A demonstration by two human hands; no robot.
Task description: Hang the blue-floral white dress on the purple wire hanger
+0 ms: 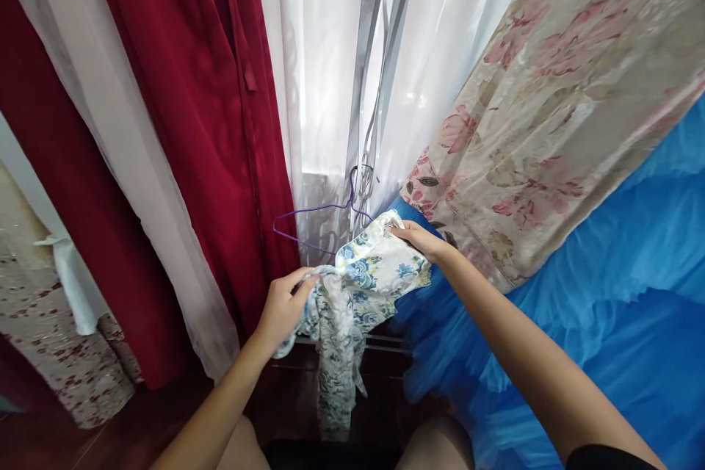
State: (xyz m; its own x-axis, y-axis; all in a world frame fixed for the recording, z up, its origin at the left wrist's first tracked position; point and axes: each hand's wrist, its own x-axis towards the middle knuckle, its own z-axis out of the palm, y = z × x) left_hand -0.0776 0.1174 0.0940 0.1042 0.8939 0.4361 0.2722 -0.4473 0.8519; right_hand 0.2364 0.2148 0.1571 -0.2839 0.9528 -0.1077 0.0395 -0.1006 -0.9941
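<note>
A white garment with blue flowers [380,268] hangs between my two hands, its lower part dangling toward the floor. My left hand [285,305] is closed on its left edge, with the cloth bunched by the fingers. At its upper right, my right hand [421,239] pinches the fabric between thumb and fingers. Just behind the garment a purple wire hanger [311,209] hangs by its hook from a grey metal stand [358,125]. The hanger's right arm passes behind the cloth, so I cannot tell whether they are joined.
Dark red cloth [192,103] and white sheer cloth [324,73] hang at the left and behind the stand. To the right hang a beige floral dress [551,103] and blue tulle [556,352]. The dark floor [286,396] shows below, near my knees.
</note>
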